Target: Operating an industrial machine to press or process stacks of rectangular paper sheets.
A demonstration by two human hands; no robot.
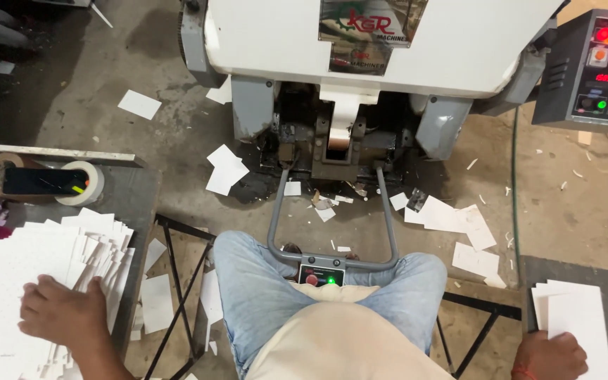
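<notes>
Light blue jeans (pixel 262 288) cover both legs at lower centre, with a cream shirt (pixel 339 338) over the lap. A thin red band (pixel 522 371) circles the right wrist; both forearms bare.

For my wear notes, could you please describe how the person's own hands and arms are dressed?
Both are bare: the left hand shows no glove, sleeve or jewellery. The right hand is also gloveless, with a thin red thread band round the wrist.

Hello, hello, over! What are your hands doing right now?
Left hand flat on the fanned white sheet pile. Right hand on the small white sheet stack. Nothing blocking either, over.
</notes>
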